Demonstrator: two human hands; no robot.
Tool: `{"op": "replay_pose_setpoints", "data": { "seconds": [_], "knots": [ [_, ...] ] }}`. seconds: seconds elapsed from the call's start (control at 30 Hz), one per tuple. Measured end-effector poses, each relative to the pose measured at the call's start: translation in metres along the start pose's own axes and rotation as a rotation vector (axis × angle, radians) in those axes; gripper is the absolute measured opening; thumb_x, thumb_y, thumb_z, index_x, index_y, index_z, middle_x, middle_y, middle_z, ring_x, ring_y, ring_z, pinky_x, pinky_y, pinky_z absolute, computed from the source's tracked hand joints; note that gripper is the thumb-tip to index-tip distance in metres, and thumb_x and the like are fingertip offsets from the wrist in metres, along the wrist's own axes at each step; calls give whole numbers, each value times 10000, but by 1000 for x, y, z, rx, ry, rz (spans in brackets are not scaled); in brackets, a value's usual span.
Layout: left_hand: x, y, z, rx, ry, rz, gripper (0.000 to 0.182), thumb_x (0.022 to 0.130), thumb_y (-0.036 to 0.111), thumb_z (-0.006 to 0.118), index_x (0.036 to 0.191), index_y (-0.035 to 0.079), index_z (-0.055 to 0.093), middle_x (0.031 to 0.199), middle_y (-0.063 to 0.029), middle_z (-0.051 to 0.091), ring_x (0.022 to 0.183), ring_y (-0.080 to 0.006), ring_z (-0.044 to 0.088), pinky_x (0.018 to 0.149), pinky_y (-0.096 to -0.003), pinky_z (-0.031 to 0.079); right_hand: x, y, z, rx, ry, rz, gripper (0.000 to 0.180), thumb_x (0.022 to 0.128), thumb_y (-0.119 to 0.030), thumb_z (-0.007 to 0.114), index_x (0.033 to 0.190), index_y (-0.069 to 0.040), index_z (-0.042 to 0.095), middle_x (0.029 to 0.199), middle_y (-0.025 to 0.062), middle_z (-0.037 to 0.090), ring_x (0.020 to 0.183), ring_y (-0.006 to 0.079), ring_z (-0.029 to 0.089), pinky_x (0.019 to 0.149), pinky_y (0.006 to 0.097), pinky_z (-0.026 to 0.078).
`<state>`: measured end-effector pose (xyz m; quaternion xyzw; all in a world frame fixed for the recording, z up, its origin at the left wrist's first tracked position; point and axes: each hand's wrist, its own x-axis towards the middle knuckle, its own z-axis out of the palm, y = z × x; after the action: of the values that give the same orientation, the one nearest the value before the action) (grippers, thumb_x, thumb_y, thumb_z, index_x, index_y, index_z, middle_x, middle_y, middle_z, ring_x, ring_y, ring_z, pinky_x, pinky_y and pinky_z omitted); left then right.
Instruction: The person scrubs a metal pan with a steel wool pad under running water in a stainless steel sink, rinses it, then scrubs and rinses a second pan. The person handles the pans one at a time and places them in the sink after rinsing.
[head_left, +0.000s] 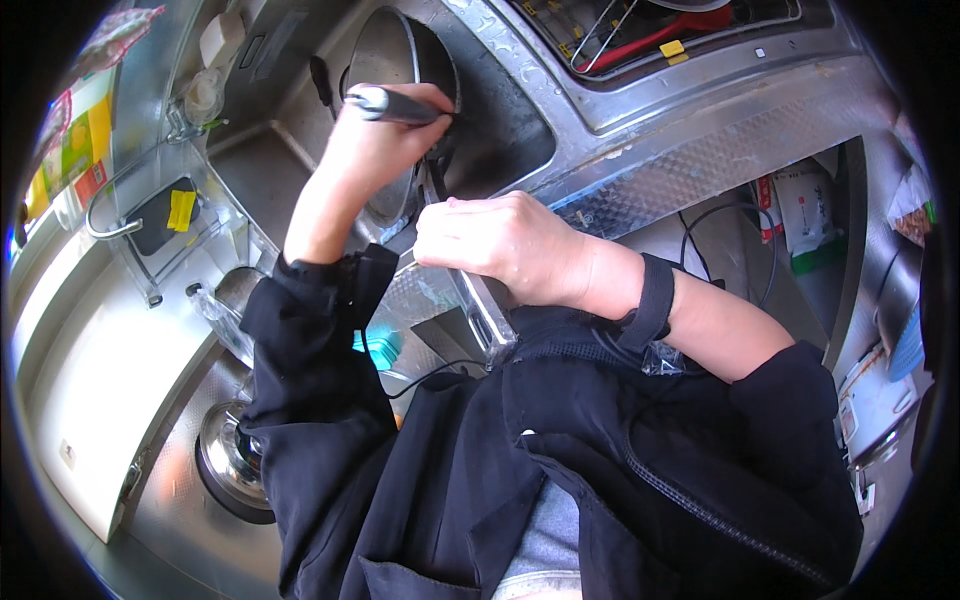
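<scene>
A metal wok (379, 46) leans tilted on its side in the stainless-steel sink basin (517, 112). My right hand (502, 240) is closed around the wok's long handle (474, 300), which points back toward my body. Above it, my left hand (397, 135) grips a black utensil handle with a silver end (390, 106) across the wok's rim. The utensil's working end is hidden, so its kind cannot be told. Another dark handle (322, 81) sticks up beside the wok in the sink.
Right of the sink, a stove top (570, 30) carries a red utensil (660, 37). A faucet (112, 229) is at the left. A shiny lidded pot (229, 457) stands lower left. Below the counter edge, a cable (727, 210) loops near bagged goods (802, 202).
</scene>
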<state>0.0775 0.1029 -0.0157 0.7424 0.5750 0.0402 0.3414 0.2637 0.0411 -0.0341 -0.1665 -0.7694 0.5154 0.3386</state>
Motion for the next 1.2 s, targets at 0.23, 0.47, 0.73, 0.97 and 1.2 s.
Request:
{"op": "replay_pose_setpoints", "data": {
  "seconds": [0.23,0.47,0.73,0.97,1.2],
  "knots": [
    [-2,-2,-14,-2,79,37,138,769,106,701,906,84,702,799,-107,695,708,-246,680,647,-295,537,1,1,0,-14,18,0,284,668,-23,670,941,-42,593,951,130,631,929,304,642,848,354,526],
    [-6,-11,-12,44,99,72,121,776,96,702,894,70,705,828,-120,696,739,-272,687,669,-298,549,1,2,1,-15,34,-14,280,671,-42,672,939,-47,590,942,126,628,913,298,643,828,349,533],
    [-1,-14,1,17,23,163,132,770,73,694,901,62,701,829,-127,689,730,-273,678,653,-302,545,1,2,1,-35,33,-11,259,679,-54,667,925,-59,586,936,122,620,900,296,643,815,342,536],
    [-5,-3,-21,109,-3,130,143,794,69,689,936,56,707,857,-117,703,745,-255,689,663,-284,557,2,3,0,-22,26,1,266,677,-48,667,932,-50,589,942,122,623,910,298,643,823,343,533],
    [-8,-6,-8,14,160,112,149,765,101,715,913,83,704,803,-112,692,726,-250,687,647,-286,543,2,1,-3,3,-3,10,250,700,-37,641,949,-29,619,973,145,646,982,311,634,870,369,522]
  ]
}}
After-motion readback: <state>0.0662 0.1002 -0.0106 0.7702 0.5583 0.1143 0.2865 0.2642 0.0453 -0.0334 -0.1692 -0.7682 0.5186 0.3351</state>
